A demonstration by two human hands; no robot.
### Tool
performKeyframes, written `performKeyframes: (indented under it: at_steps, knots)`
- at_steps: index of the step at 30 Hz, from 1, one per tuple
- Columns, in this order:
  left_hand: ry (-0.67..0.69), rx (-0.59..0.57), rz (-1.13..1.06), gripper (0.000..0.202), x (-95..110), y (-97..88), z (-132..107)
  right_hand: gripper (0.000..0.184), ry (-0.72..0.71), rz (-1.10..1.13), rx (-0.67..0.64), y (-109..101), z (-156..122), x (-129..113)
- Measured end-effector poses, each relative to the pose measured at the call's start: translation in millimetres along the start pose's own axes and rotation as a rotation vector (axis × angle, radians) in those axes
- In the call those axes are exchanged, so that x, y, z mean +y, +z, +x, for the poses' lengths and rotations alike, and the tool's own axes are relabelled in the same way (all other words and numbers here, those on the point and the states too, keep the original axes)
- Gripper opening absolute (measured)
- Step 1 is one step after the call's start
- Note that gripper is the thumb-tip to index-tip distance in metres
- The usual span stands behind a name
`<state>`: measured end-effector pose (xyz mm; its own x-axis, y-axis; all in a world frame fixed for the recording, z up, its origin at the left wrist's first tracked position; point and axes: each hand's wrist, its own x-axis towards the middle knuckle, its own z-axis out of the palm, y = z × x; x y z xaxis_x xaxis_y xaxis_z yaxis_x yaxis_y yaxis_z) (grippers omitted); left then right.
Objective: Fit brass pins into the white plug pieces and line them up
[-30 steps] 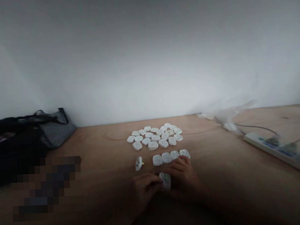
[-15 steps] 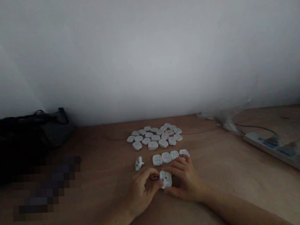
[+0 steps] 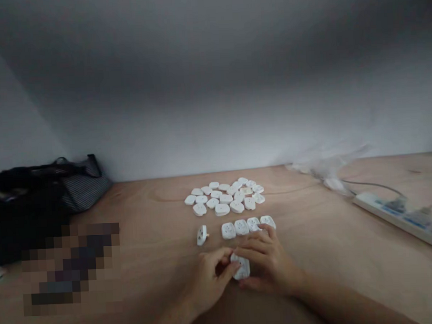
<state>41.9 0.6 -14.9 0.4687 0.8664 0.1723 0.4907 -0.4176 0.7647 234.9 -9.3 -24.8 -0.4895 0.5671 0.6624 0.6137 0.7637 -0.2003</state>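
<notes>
A white plug adapter (image 3: 244, 270) with small holes in its face is held between my two hands, low in the middle of the head view. My left hand (image 3: 212, 279) grips its left side, the thumb pressed on the face near a hole. My right hand (image 3: 272, 264) closes round it from the right, fingers over the top edge and thumb at the lower edge. Just beyond my fingers lies a row of several similar white pieces (image 3: 241, 227), the rightmost partly hidden by a fingertip. Left of the row, one adapter (image 3: 201, 235) stands on edge, its pin pointing right.
Farther back on the wooden table (image 3: 152, 260) several more white pieces (image 3: 222, 209) lie grouped. A power strip (image 3: 393, 211) with plugs and a crumpled plastic bag (image 3: 327, 171) are on the right. At left are a black bag (image 3: 28, 213) and a blurred-out object (image 3: 77, 263).
My left thumb has moved farther onto the adapter's face, and my right fingers now cover more of its top edge. The view has shifted slightly and brightened.
</notes>
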Motion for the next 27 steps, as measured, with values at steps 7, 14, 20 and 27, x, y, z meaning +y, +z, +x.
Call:
performKeyframes:
  at_steps: [7, 14, 20, 27]
  knots:
    - [-0.015, -0.011, -0.042, 0.025, -4, 0.2, 2, 0.051, 0.083, 0.041, -0.054, 0, 0, 0]
    - [0.075, 0.105, 0.207, 0.018, -14, -26.3, 3, 0.045, 0.212, 0.121, -0.117, -6, 2, 5]
    - [0.008, 0.030, 0.366, 0.014, -17, -29.3, 3, 0.046, 0.219, 0.127, -0.152, -6, 2, 4]
    - [0.140, 0.032, 0.406, 0.022, -15, -24.9, 3, 0.046, 0.206, 0.102, -0.180, -7, 2, 2]
